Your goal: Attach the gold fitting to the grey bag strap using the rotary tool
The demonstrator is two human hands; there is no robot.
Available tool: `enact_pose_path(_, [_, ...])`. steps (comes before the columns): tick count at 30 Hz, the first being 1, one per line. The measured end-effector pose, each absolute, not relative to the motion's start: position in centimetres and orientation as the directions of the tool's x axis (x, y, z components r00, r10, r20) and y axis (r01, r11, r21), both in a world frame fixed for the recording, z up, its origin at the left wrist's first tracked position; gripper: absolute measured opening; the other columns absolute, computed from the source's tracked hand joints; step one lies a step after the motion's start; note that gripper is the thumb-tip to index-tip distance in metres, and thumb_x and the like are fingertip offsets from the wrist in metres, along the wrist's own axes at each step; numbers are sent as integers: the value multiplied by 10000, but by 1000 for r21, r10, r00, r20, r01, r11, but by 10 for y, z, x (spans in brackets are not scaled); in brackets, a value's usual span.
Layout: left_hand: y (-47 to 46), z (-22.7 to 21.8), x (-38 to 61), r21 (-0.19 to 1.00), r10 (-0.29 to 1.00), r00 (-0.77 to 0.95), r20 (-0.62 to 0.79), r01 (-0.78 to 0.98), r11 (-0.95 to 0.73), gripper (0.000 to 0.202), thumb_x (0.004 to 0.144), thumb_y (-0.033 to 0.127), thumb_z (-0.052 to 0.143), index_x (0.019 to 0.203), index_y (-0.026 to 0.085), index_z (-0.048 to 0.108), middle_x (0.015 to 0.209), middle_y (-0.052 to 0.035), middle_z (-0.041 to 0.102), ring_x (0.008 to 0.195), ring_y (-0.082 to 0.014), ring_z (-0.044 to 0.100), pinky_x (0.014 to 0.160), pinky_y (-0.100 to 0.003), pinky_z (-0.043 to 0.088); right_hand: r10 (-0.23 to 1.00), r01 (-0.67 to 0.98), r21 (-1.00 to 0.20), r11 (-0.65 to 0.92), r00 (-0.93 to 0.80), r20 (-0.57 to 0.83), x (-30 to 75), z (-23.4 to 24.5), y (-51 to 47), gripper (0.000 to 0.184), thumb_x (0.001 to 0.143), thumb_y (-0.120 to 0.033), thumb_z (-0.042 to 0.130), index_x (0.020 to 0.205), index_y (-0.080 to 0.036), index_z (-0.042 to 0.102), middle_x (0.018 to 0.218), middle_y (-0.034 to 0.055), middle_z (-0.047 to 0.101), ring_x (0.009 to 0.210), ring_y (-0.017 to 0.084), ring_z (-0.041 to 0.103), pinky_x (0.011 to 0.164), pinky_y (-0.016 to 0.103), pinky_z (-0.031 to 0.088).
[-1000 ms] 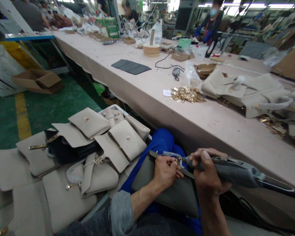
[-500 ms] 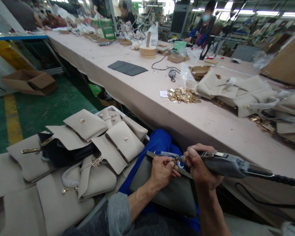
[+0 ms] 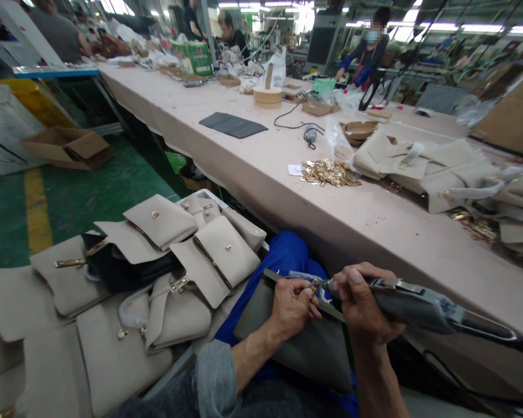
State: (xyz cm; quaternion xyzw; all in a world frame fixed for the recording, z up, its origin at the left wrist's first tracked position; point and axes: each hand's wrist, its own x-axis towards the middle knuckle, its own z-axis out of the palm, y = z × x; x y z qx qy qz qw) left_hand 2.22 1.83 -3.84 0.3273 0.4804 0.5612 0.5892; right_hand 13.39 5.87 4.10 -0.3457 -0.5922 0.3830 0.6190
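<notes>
Across my lap lies a dark grey-green handbag (image 3: pixel 296 348), its edge strip turned toward the table. My left hand (image 3: pixel 291 307) pinches a small gold metal clasp (image 3: pixel 314 287) above the bag. In my right hand (image 3: pixel 364 302) is an electric screwdriver (image 3: pixel 418 303), with a cord running off to the right. The tool's tip points left at the clasp and is close to it; whether they touch I cannot tell.
Cream handbags (image 3: pixel 183 313) are heaped at my left. On the long table (image 3: pixel 244 157) lie a pile of gold hardware (image 3: pixel 330 173), a dark grey panel (image 3: pixel 233 124) and more cream bags (image 3: pixel 418 162). A co-worker (image 3: pixel 368 52) stands across the table.
The camera view has shifted slightly, moving the scene right in the picture. The screwdriver's rear end is lower and its tip slightly farther from the clasp. Both hands keep their holds.
</notes>
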Motion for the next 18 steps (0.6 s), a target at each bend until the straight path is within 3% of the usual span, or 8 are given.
enact_pose_path(6, [17, -41, 22, 941, 980, -100, -174, -311, 135, 301, 894, 351, 622, 689, 138, 679, 500, -33, 639, 411, -140, 647, 417, -175, 474, 867, -109, -861, 496, 111, 485, 127, 44, 53, 186, 928, -239, 727, 768, -168, 667, 640, -13, 605, 522, 148, 579, 527, 307, 457])
enact_pose_path(12, [18, -37, 20, 943, 978, -104, -180, -302, 141, 315, 890, 356, 603, 661, 146, 654, 485, -22, 614, 390, -135, 624, 399, -177, 453, 867, -148, -858, 492, 175, 467, 120, 46, 53, 233, 925, -254, 736, 731, -175, 634, 588, -36, 560, 471, 121, 527, 535, 299, 477])
enact_pose_path(18, [17, -34, 21, 947, 978, -104, -182, -285, 146, 300, 876, 358, 601, 666, 151, 654, 497, -18, 611, 396, -135, 625, 400, -178, 447, 864, -185, -851, 491, 224, 450, 121, 44, 56, 140, 922, -239, 741, 819, -184, 665, 617, -37, 592, 468, 118, 521, 538, 305, 490])
